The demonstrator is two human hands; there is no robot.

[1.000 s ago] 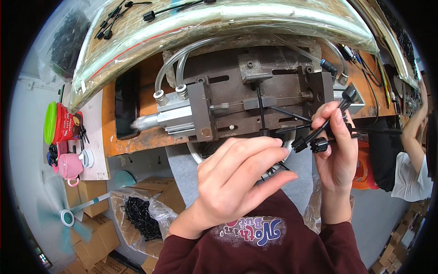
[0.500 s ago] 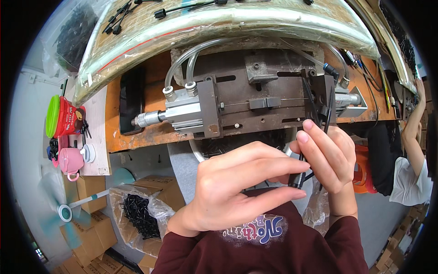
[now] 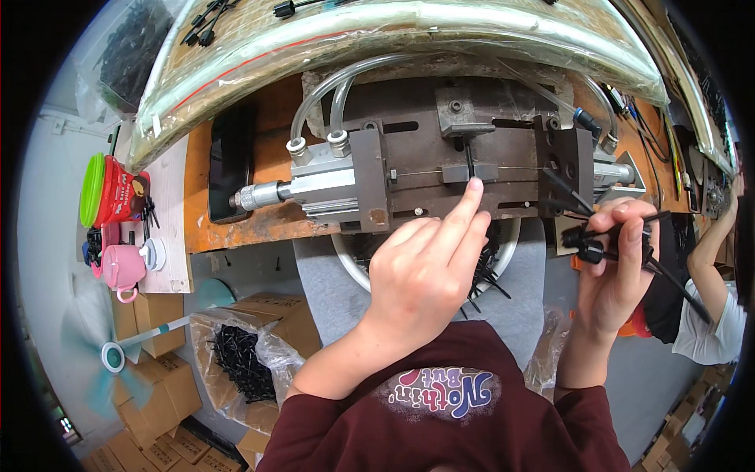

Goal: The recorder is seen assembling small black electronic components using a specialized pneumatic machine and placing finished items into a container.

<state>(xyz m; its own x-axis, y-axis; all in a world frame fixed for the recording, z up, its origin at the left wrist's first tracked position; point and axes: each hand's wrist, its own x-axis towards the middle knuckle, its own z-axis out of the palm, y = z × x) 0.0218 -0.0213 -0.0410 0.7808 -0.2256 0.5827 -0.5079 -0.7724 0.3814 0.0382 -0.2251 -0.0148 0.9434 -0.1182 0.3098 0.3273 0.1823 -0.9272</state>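
At the middle of the metal fixture [image 3: 417,149], a thin black plastic piece [image 3: 470,154] lies across a small grey block [image 3: 486,172], its far end near an upright bracket [image 3: 456,108]. My left hand [image 3: 421,271] reaches over with the index finger stretched out, its tip against the near end of that piece; the thumb is hidden. To the right of the fixture, my right hand [image 3: 617,271] is closed around several black plastic stems [image 3: 590,245] with thicker heads, which stick out on both sides of the fingers.
Air cylinders with clear hoses [image 3: 321,177] flank the fixture. Beneath it sits a white-rimmed basin [image 3: 358,271] of black pieces. A phone [image 3: 230,165], a pink cup [image 3: 123,266] and a red tub [image 3: 118,193] lie left. A spinning fan [image 3: 112,356] and a bagged box [image 3: 244,362] stand lower left.
My hands have parted. The left went from near the right hand to the fixture's middle, where a black piece now lies; the right moved rightward and lower with its black stems.
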